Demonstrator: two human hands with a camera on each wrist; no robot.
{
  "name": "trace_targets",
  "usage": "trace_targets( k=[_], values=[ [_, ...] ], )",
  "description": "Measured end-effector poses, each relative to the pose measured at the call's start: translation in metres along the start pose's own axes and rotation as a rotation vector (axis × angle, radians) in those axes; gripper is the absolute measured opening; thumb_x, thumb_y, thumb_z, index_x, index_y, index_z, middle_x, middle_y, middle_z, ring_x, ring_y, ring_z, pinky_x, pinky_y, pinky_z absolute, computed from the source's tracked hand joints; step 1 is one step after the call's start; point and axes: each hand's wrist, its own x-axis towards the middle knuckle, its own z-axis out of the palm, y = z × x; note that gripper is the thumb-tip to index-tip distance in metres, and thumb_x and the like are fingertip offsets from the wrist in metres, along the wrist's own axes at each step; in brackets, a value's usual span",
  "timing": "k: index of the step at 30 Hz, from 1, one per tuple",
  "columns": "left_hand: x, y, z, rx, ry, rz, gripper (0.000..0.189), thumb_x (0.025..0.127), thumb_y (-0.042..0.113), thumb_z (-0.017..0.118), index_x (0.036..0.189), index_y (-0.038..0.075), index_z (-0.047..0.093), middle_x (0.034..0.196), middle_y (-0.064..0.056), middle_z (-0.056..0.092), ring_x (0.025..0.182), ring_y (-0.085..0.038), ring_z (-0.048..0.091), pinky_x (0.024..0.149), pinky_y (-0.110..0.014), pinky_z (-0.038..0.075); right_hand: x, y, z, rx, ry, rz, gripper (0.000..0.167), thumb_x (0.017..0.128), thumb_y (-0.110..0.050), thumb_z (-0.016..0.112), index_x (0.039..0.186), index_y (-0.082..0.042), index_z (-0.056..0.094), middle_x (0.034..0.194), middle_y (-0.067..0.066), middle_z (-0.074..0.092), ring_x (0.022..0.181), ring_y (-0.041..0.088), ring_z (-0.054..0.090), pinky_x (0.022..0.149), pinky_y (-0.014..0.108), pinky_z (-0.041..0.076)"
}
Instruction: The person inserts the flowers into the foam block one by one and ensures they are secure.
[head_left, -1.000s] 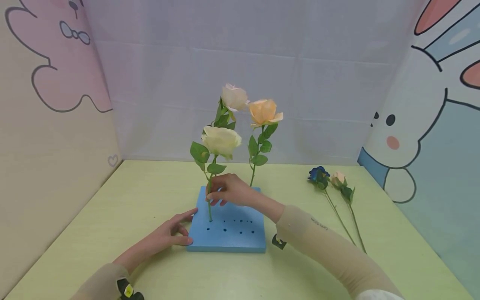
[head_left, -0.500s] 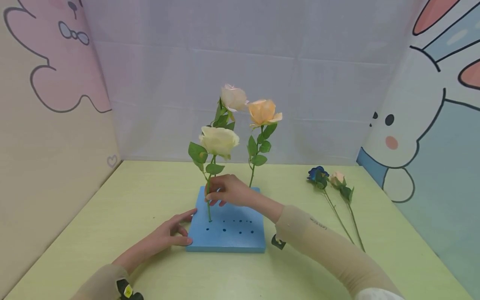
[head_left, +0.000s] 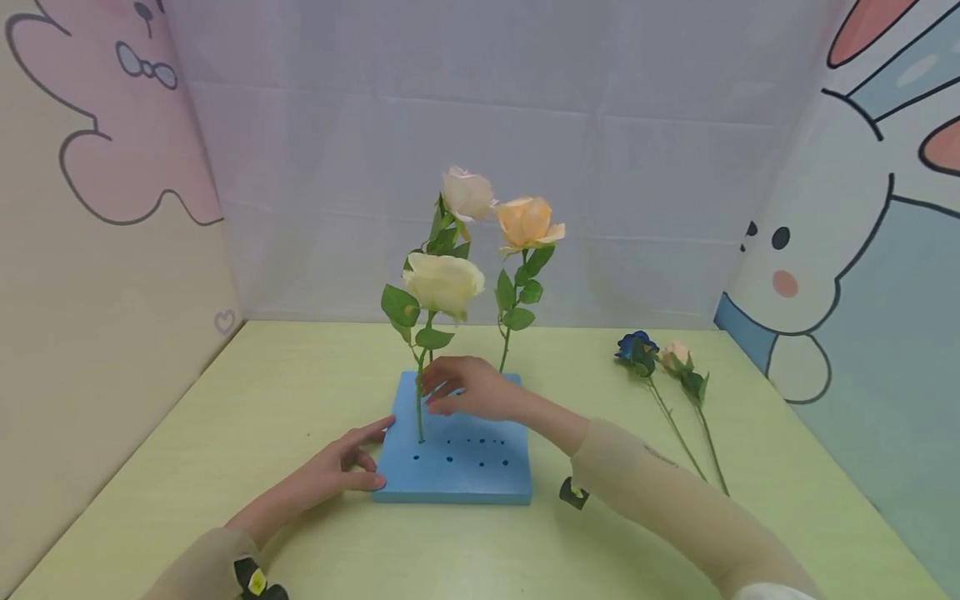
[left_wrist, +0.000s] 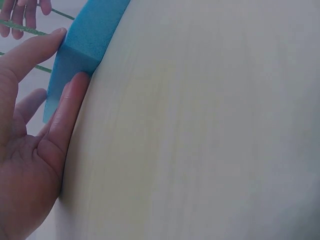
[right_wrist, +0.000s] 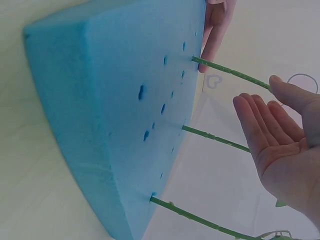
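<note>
A blue foam block (head_left: 472, 479) with several small holes lies on the table. A cream-white rose (head_left: 442, 283) stands upright in its left part. Just right of this rose's stem (right_wrist: 230, 71), my right hand (head_left: 472, 387) has its fingers and thumb spread apart, with nothing gripped. My left hand (head_left: 333, 462) touches the block's left edge with straight fingers and thumb, also visible in the left wrist view against the block's side (left_wrist: 80, 62). A pale pink rose (head_left: 468, 194) and a peach rose (head_left: 527, 223) stand in the block farther back.
On the table's right side lie a blue rose (head_left: 637, 350) and a small pale peach rose (head_left: 677, 358), stems toward the front. A pale curtain (head_left: 637, 167) hangs behind the table (head_left: 300, 358), and printed walls flank it.
My right hand has let go of the cream-white rose's stem and drawn slightly right. The rose stays upright, its bloom shifted a little. My left hand has not moved.
</note>
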Motion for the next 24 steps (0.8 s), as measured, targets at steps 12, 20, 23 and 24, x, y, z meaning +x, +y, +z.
trace_targets(
  k=[12,20,23,24],
  values=[
    [-0.003,0.004,0.001,-0.005,0.006,0.002,0.082,0.088,0.031,0.073,0.157,0.025,0.027,0.156,-0.019,0.035,0.101,-0.015,0.056,0.084,-0.026,0.044,-0.047,0.009,-0.021,-0.143,0.134,-0.065,0.036,0.091,-0.018,0.071,0.126,-0.011,0.062,0.122,0.006,0.069,0.112,0.023,0.067,0.089,0.029,0.056],
    [-0.004,0.004,0.002,-0.011,0.001,0.005,0.083,0.089,0.031,0.073,0.157,0.024,0.027,0.156,-0.019,0.035,0.101,-0.014,0.057,0.083,-0.025,0.044,-0.085,0.025,-0.046,-0.217,0.279,-0.050,0.038,0.090,-0.012,0.071,0.126,-0.010,0.061,0.121,0.007,0.069,0.112,0.027,0.067,0.088,0.031,0.056],
    [-0.004,0.004,0.002,-0.021,0.003,0.018,0.082,0.089,0.029,0.073,0.157,0.024,0.027,0.155,-0.019,0.037,0.100,-0.014,0.057,0.083,-0.025,0.045,-0.097,0.031,-0.058,-0.265,0.344,-0.038,0.038,0.090,-0.010,0.071,0.126,-0.008,0.062,0.121,0.009,0.070,0.112,0.027,0.067,0.087,0.033,0.057],
    [-0.004,0.004,0.002,-0.020,0.002,0.024,0.082,0.089,0.029,0.073,0.157,0.023,0.027,0.154,-0.020,0.037,0.100,-0.014,0.057,0.082,-0.025,0.045,-0.101,0.034,-0.061,-0.282,0.363,-0.031,0.037,0.090,-0.010,0.071,0.126,-0.008,0.062,0.121,0.009,0.070,0.112,0.026,0.067,0.087,0.033,0.057]
  ],
)
